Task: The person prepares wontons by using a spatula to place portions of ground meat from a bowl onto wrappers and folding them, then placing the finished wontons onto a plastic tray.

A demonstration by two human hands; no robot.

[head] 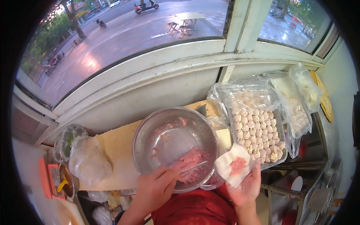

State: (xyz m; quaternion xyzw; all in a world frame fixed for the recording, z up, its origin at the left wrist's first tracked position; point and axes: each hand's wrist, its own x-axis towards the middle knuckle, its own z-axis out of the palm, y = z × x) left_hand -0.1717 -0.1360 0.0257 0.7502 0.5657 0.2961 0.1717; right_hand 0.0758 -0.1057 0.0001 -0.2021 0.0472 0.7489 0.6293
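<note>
My left hand (pixel 158 182) grips a thin flat metal spreader (pixel 194 167), its blade resting over pink minced meat (pixel 192 160). The mince lies at the near right side of a wide stainless steel basin (pixel 149 140), with smears higher up its wall. On the open palm of my right hand (pixel 247 188) lies a pale dough wrapper (pixel 227 164). A dab of mince (pixel 238 166) sits at the wrapper's middle. Just beyond this hand, a metal tray (pixel 284 152) bears rows of small wrapped dumplings (pixel 254 130).
Clear plastic film (pixel 250 88) covers the tray's far part. Another bagged dumpling tray (pixel 299 112) stands to its right. At left are a plastic bag (pixel 87 163) and a pot of dark red sauce (pixel 66 175) with a yellow spoon (pixel 62 185). A window frame (pixel 140 64) borders the wooden board (pixel 118 152).
</note>
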